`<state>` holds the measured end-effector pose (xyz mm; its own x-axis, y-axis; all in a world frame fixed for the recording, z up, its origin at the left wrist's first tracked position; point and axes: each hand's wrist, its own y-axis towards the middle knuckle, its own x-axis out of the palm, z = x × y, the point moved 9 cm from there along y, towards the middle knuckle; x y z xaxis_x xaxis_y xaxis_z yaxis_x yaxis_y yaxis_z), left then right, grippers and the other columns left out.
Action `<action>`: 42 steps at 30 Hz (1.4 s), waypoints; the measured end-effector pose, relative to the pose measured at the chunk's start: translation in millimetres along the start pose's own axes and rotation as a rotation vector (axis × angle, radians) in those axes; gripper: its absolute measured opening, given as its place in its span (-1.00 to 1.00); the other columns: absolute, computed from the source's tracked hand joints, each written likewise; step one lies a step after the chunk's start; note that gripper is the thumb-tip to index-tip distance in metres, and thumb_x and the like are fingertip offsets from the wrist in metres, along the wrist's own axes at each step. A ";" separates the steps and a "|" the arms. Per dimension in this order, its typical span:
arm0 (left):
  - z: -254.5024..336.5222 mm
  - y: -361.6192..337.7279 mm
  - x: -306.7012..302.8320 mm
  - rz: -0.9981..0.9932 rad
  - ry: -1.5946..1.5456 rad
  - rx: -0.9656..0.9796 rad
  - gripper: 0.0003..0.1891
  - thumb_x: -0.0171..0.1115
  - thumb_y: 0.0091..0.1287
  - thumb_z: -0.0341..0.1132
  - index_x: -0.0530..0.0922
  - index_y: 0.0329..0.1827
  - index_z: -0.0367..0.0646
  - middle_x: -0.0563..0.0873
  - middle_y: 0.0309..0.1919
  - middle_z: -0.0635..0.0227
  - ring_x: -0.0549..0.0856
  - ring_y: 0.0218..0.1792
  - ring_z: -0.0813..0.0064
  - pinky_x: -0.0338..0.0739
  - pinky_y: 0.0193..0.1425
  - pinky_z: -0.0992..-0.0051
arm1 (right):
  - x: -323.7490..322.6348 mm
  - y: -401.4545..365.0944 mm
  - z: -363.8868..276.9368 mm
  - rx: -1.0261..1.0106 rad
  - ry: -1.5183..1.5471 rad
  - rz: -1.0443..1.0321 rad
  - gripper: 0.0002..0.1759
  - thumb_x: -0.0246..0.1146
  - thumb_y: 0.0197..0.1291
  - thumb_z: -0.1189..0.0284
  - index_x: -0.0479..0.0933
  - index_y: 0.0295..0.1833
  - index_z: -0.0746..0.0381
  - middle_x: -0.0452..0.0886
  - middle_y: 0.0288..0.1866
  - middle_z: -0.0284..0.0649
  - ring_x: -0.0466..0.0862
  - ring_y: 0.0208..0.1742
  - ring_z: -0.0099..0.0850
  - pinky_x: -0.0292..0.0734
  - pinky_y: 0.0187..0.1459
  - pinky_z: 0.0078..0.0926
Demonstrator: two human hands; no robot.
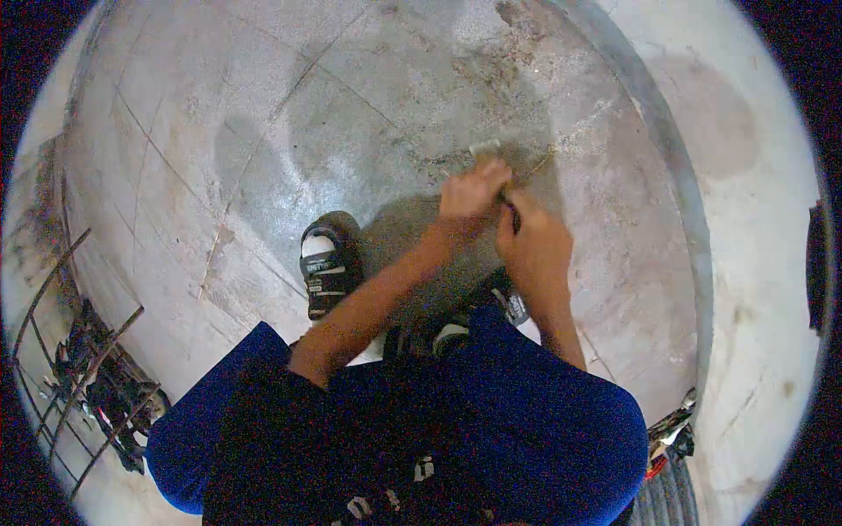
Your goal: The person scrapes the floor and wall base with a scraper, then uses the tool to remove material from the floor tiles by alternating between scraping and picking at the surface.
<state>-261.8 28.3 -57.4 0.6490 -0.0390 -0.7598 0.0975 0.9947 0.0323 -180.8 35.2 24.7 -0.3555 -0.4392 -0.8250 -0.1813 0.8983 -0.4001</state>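
Note:
My left hand (pixel 474 191) is closed, its fingers blurred, in front of me over the concrete floor. A small pale, flat-looking piece (pixel 484 148) shows just beyond its fingertips; I cannot tell what it is. Close against it on the right, my right hand (pixel 537 245) is curled into a grip. A thin dark object (pixel 510 209) shows at the right hand's thumb and fingers, reaching toward the left hand. Most of it is hidden by the fingers. Both forearms extend out over my bent knees.
Stained concrete floor (pixel 351 105) with scored lines spreads ahead, bounded by a curved edge at right. My strapped shoe (pixel 326 267) is below the hands to the left. At far left stands a rusty metal grid (pixel 88 377) with dark clutter behind it. Corrugated grey material (pixel 665 500) lies at lower right.

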 end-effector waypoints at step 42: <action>-9.6 -44.0 -7.3 0.299 -0.098 -0.190 -0.71 0.30 0.05 -0.41 0.62 -0.12 -0.04 0.67 -0.11 0.29 0.68 -0.11 0.25 0.61 -0.15 0.30 | 12.0 -6.8 5.4 -0.295 -0.131 -0.099 -0.73 0.23 0.10 0.43 0.61 -0.05 0.11 0.68 -0.30 -0.10 0.67 -0.33 -0.13 0.56 -0.31 -0.24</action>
<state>-278.1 -14.3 -59.6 0.6978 0.2564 -0.6689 -0.2432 0.9631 0.1155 -178.9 23.8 15.4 -0.2055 -0.5021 -0.8401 -0.4733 0.8023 -0.3637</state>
